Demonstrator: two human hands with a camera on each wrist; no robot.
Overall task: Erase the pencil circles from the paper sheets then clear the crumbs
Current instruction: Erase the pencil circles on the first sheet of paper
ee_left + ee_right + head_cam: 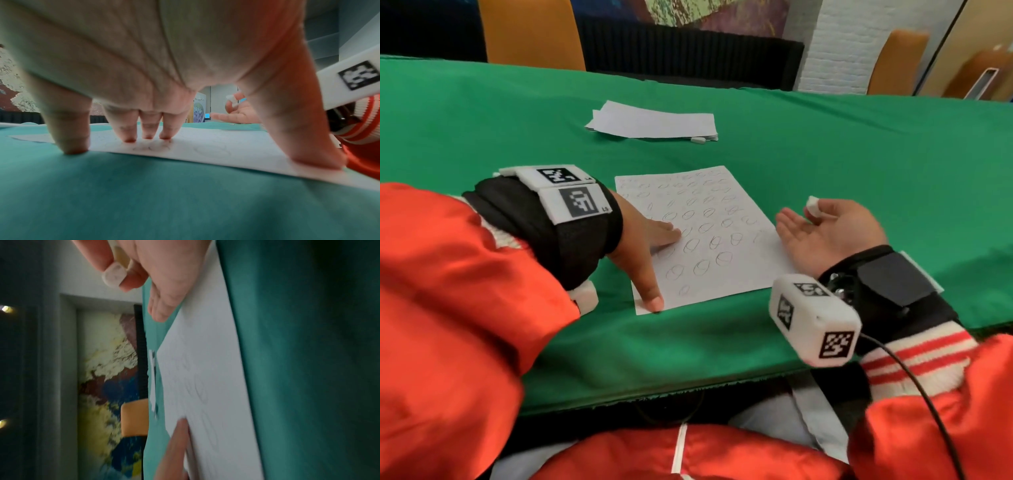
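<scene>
A flat white paper sheet (709,236) covered in round pencil circles (703,265) lies on the near part of the soft green worktop (859,154). The left hand (643,246) presses straight, spread fingers (127,129) on the sheet's left side. The right hand (828,233), palm up at the sheet's right edge, pinches a small white eraser (813,205). Far off lies a paper stack (650,121) with another eraser (698,139) touching it.

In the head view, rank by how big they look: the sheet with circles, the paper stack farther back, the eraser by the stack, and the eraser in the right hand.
1. Sheet with circles
2. Paper stack, farther off
3. and 4. Eraser in the right hand, eraser by the stack: alike, unsure.
</scene>
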